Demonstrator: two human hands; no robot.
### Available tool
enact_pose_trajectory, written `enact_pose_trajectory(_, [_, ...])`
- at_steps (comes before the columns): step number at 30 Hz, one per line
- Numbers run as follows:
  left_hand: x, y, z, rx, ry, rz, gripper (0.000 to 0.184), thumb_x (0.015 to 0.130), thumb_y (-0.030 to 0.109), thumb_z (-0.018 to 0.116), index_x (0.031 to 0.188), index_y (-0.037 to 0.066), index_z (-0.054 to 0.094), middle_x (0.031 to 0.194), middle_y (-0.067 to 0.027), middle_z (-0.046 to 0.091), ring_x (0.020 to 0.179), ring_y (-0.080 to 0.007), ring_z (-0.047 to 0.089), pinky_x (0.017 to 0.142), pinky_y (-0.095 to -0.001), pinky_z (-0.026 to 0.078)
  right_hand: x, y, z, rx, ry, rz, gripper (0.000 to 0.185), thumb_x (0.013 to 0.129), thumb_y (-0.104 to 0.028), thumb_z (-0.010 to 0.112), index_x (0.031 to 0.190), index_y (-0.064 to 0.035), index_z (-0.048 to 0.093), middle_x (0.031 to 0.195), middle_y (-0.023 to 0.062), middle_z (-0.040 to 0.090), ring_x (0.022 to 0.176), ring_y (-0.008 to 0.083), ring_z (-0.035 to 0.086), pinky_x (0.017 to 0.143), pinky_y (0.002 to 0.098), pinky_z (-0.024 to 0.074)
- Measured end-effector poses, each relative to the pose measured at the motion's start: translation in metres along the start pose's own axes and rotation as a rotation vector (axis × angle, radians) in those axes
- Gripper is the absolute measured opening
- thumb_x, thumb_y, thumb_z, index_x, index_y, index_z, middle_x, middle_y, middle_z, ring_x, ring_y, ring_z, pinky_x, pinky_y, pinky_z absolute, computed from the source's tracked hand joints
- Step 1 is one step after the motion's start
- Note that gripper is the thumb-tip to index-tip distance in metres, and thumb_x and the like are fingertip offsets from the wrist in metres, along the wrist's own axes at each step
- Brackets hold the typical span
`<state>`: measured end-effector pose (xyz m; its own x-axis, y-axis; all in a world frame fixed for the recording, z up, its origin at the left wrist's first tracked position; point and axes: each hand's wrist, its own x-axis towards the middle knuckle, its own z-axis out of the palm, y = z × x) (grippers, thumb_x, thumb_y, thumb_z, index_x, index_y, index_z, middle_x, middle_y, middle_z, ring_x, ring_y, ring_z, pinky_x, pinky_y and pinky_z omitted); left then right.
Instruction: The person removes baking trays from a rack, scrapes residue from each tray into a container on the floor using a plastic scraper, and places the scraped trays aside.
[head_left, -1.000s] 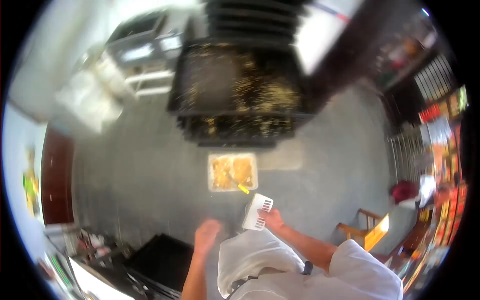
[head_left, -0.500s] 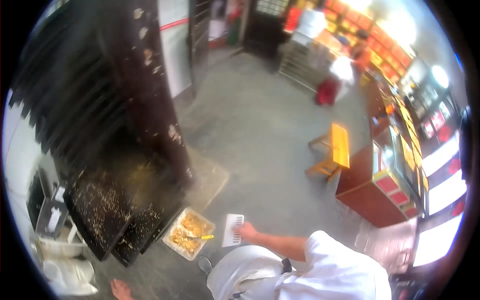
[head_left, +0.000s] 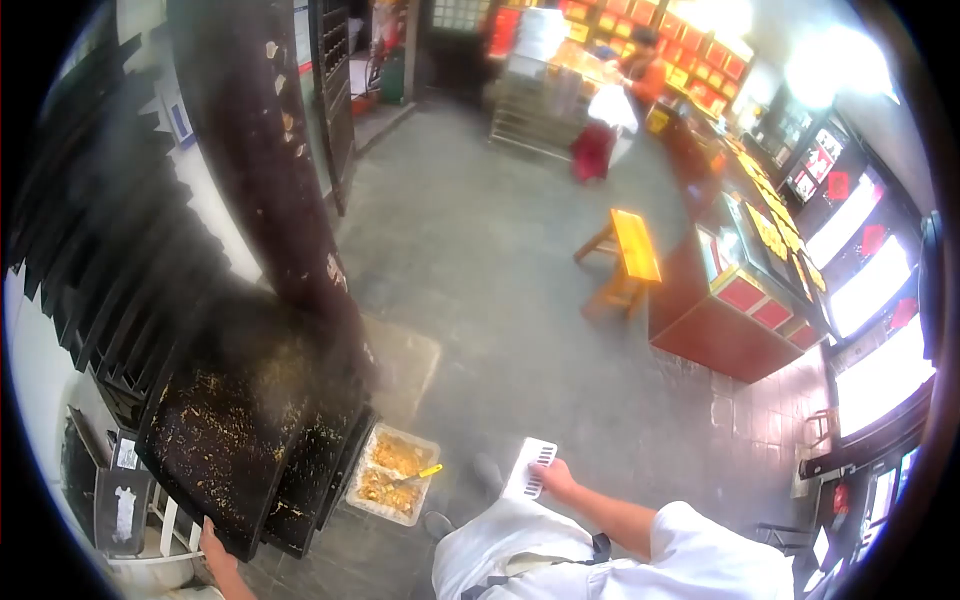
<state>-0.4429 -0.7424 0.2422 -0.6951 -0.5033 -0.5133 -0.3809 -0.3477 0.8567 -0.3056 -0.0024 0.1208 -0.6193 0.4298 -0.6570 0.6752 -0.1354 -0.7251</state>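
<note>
My right hand is closed round the slotted end of a flat white scraper, held in front of my white trousers. At lower left, my left hand is at the front edge of a black baking tray, its thumb against the rim and the other fingers largely hidden. Pale crumbs or seeds are scattered over that tray. A second dark tray lies partly beneath it, also speckled. Right of the trays is a white tub with golden-brown crumbly food and a yellow-handled tool in it.
A rack of dark stacked trays and a dark post rise at left. A wooden stool stands near a red-brown counter at right. Farther back, a person is beside a table.
My left hand has moved up to the front edge of the upper black tray. My right hand, still with the scraper, appears farther right as the view has shifted.
</note>
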Motion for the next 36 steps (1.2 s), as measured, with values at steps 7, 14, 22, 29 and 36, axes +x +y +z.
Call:
enact_pose_trajectory(7, [0.006,0.016,-0.014,-0.147,-0.284,-0.082,0.05,0.094,0.037,0.062,0.13,0.002,0.058,0.135,-0.0114,0.059,0.122,-0.0312,0.057,0.104,-0.0447,0.045,-0.023,0.02,-0.005,0.061,0.02,-0.077,0.026,0.088,-0.021,0.067,0.103,0.0006,0.069,0.09,0.0091,0.072,0.076,0.0196,0.071,0.061,0.0343,0.0566])
enact_pose_trajectory(14, [-0.074,0.043,0.021,-0.208,-0.286,-0.026,0.045,0.077,0.032,0.066,0.114,0.007,0.065,0.113,-0.0083,0.067,0.103,-0.0292,0.062,0.091,-0.043,0.051,-0.022,0.002,0.008,0.096,-0.013,-0.151,0.025,0.089,-0.022,0.066,0.102,-0.001,0.069,0.087,0.0076,0.07,0.07,0.0173,0.068,0.054,0.032,0.0528])
enact_pose_trajectory(22, [-0.135,0.031,0.05,-0.293,-0.423,0.022,0.056,0.075,0.037,0.067,0.124,0.01,0.062,0.118,-0.0075,0.066,0.109,-0.0317,0.061,0.092,-0.0488,0.051,-0.042,-0.035,0.036,0.165,-0.099,-0.143,0.023,0.09,-0.012,0.067,0.107,0.004,0.068,0.099,0.0118,0.072,0.088,0.0213,0.071,0.078,0.037,0.0579])
enact_pose_trajectory(29, [-0.144,0.003,0.055,-0.447,-0.372,0.03,0.053,0.076,0.03,0.066,0.124,0.008,0.061,0.118,-0.0077,0.065,0.108,-0.0312,0.061,0.091,-0.0479,0.051,-0.063,-0.085,0.053,0.212,-0.19,-0.116,0.022,0.091,-0.012,0.066,0.108,0.0021,0.067,0.097,0.0109,0.071,0.088,0.0237,0.071,0.078,0.0381,0.0585])
enact_pose_trajectory(36, [-0.208,-0.004,0.094,-0.435,-0.216,0.108,0.05,0.069,0.023,0.063,0.116,0.006,0.062,0.111,-0.0087,0.065,0.101,-0.0294,0.063,0.088,-0.045,0.053,-0.05,-0.136,0.09,0.554,-0.677,-0.063,0.031,0.095,-0.017,0.063,0.12,0.0011,0.06,0.107,0.0092,0.068,0.098,0.023,0.068,0.088,0.0393,0.0558])
